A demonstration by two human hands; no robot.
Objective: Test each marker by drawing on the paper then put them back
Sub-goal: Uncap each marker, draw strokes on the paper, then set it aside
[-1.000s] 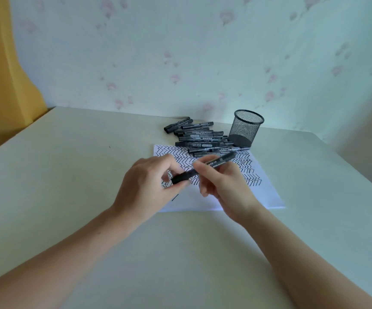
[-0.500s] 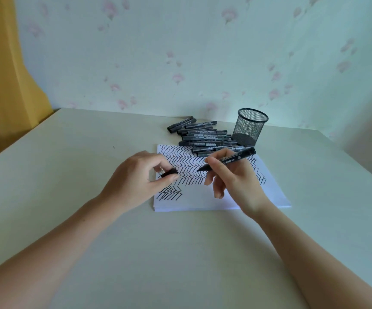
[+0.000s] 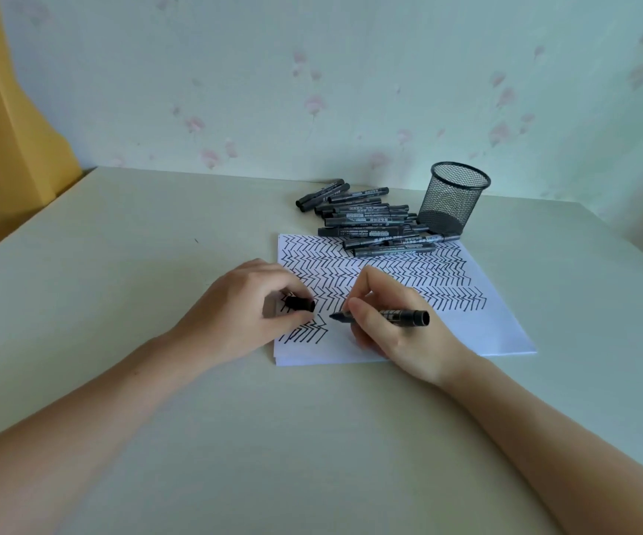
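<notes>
— Marker (image 3: 397,316) first: where does it sit in the grip?

— Right hand (image 3: 401,334) has its fingers curled round the barrel, pinching near the uncapped tip. That tip pointing left over the paper (image 3: 478,330), at the end of the lowest zigzag row; whether it touches the sheet I cannot tell. The barrel's rear end sticks out past the hand toward the right.

— And the cap (image 3: 300,304)?

— Left hand (image 3: 250,314) pinches it between thumb and fingers, just left of the marker's tip, above the paper's left edge.

— The rest of the markers?

— Loose pile of markers (image 3: 366,222) lies at the paper's far edge, the nearest ones overlapping it. A black mesh pen cup (image 3: 453,196) stands upright just right of that pile, beyond the paper's far right corner. Everything rests on a pale table (image 3: 158,264).
</notes>
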